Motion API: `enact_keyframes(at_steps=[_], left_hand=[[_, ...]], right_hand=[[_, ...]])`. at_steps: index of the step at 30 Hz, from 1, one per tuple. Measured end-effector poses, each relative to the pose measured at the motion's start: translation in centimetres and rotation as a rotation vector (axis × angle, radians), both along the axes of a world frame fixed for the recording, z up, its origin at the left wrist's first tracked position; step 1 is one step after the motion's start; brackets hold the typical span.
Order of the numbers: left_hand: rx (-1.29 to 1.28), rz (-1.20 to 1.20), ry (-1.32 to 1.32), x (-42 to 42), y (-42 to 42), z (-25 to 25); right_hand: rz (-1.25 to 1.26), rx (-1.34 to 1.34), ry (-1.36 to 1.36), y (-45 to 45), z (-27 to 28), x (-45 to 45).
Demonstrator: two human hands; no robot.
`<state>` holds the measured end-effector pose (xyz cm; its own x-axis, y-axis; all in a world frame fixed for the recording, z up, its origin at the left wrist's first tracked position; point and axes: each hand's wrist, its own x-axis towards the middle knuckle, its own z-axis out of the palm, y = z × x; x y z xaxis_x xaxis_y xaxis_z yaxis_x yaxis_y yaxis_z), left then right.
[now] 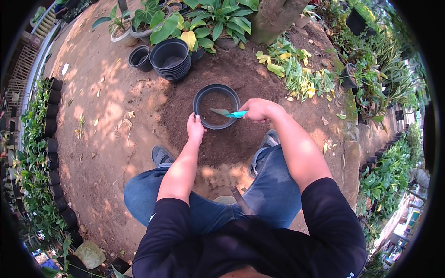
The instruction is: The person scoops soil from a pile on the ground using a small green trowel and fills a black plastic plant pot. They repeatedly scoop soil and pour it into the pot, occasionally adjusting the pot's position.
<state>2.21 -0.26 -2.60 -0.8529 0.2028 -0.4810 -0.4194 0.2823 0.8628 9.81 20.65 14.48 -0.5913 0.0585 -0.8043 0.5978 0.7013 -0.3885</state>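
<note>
A round black plastic plant pot [216, 125] with dark soil [218, 103] inside stands on a patch of loose soil. My left hand [195, 129] grips its rim at the lower left, thumb over the edge. In my right hand [259, 110] is the turquoise handle of a hand trowel [237, 114]. The trowel's blade reaches over the right part of the rim into the pot, close to the soil; whether it touches the soil I cannot tell.
Beyond the pot, to the left, stand a stack of black pots [171, 60] and a smaller black pot [139, 58]. Potted leafy plants [222, 21] grow beside a tree trunk [274, 19]. Wilted, yellowing plants [302, 71] lie at the right. My shoes [161, 155] flank the soil patch.
</note>
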Motion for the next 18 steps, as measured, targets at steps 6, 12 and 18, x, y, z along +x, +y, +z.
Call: enact_keyframes(at_steps=[6, 12, 18], left_hand=[[0.207, 0.059, -0.069, -0.4, -0.5, -0.8], [0.244, 0.048, -0.076, -0.6, -0.4, -1.4], [0.239, 0.042, -0.088, -0.5, -0.5, -1.4]], right_hand=[[-0.121, -0.081, 0.071, -0.2, 0.2, 0.0], [0.069, -0.051, 0.039, 0.0, -0.7, -0.1], [-0.078, 0.018, 0.135, -0.2, -0.5, -0.3]])
